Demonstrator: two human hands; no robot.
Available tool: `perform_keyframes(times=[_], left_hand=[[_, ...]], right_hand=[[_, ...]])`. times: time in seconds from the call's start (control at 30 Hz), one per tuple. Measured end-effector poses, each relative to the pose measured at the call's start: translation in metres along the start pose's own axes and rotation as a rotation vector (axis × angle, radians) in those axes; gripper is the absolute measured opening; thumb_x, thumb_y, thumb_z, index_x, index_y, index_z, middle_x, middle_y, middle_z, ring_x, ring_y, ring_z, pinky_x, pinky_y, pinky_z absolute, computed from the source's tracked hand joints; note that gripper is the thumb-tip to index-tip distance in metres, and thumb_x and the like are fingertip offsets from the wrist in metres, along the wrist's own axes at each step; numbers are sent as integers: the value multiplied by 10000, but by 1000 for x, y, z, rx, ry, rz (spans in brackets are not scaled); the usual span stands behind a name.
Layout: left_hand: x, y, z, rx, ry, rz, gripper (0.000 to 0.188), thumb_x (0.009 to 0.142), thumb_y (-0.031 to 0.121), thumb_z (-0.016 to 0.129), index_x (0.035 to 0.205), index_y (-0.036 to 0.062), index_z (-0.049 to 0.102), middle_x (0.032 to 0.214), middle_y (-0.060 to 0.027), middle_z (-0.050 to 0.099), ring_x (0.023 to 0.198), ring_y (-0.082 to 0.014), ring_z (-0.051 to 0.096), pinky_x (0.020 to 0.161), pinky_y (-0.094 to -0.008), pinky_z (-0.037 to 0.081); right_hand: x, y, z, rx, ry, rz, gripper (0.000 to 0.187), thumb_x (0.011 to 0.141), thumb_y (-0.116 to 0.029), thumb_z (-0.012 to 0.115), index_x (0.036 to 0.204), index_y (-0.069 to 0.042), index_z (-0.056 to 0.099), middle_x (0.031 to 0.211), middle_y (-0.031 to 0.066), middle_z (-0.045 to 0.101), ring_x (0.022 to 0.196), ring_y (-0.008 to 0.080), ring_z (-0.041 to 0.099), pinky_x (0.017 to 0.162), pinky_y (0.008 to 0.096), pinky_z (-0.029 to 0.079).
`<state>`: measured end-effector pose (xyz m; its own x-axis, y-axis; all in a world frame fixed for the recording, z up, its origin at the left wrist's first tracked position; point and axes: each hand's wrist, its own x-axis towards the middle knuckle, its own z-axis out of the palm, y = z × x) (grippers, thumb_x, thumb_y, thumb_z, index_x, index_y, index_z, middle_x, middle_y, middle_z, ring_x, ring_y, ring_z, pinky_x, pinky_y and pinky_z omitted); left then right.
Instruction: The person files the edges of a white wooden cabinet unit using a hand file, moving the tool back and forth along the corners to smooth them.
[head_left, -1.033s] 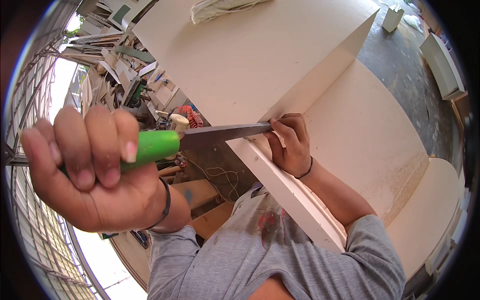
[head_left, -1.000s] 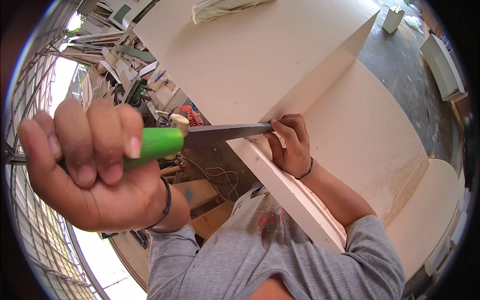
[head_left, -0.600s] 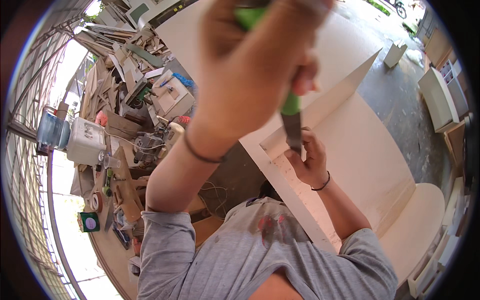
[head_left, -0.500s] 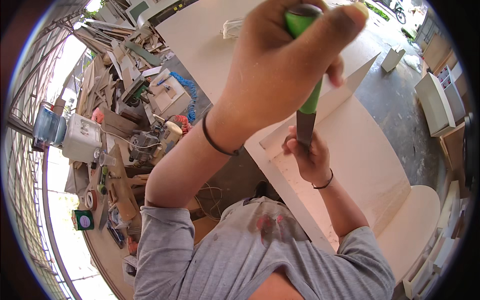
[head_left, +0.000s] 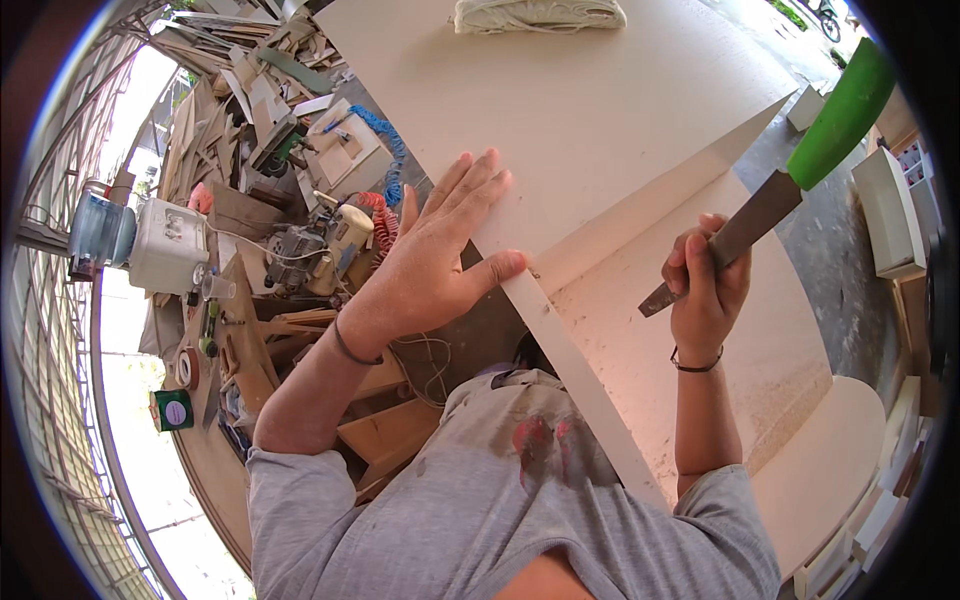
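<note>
My right hand is closed around the dark metal blade of a flat file. The file's thick green handle points up and to the right, and the blade's narrow tip sticks out below my fingers. My left hand is open and empty, fingers stretched out at the left edge of a large pale panel. Its thumb lies at the panel's near corner. Below my right hand is the cream inner face of a boxy panel piece, with dust and specks on it. A narrow pale edge runs toward my body.
A folded white cloth bundle lies on the far panel. To the left are scrap wood strips, a blue coiled hose, a red coiled hose, a white container and a tape roll. White cabinet parts stand on the right.
My left hand has let go of the green handle, dropped down and left, and opened at the panel edge. My right hand has moved up and right, swinging the file's handle rightward.
</note>
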<state>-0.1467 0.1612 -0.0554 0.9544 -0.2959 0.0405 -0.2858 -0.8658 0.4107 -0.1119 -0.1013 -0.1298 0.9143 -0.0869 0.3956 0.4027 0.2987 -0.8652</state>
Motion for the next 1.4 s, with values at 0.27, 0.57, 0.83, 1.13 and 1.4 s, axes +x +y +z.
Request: perform_keyframes(times=[0.27,0.57,0.83,1.13,1.4], left_hand=[[-1,4,-1,-91,37,-30,623,909,347,597,1433,99,369,1558,-103,232,1465,-294,97,1122,-584,32],[4,12,8,-48,118,-100,462,888,281,624,1284,71,515,1511,-142,311,1431,-323,210,1110,-601,51],[12,13,-30,11,27,447,278,766,5,593,985,142,693,1459,-114,404,1405,-344,278,1090,-621,203],[34,33,-40,435,-228,626,71,700,117,683,755,159,695,1466,-91,383,1419,-289,253,1096,-650,220],[50,46,-54,592,-319,685,68,753,123,652,775,160,705,1340,-51,524,1373,-238,345,1088,-657,231]], right_hand=[[6,-12,0,33,10,8,146,965,-96,512,1096,-30,504,697,29,516,518,61,402,456,199,310],[-7,3,-1,60,15,116,368,1018,-344,403,1142,-15,513,717,25,538,516,51,382,465,187,307],[-3,0,-6,26,-35,106,383,1012,-348,408,1154,-6,505,719,28,529,519,50,378,462,191,309],[-3,-2,-6,40,-43,148,348,1000,-319,442,1165,-19,504,721,40,527,522,69,388,468,214,332],[-3,-2,-9,42,-40,126,349,998,-317,450,1168,-17,504,727,40,532,518,70,388,464,216,334]])
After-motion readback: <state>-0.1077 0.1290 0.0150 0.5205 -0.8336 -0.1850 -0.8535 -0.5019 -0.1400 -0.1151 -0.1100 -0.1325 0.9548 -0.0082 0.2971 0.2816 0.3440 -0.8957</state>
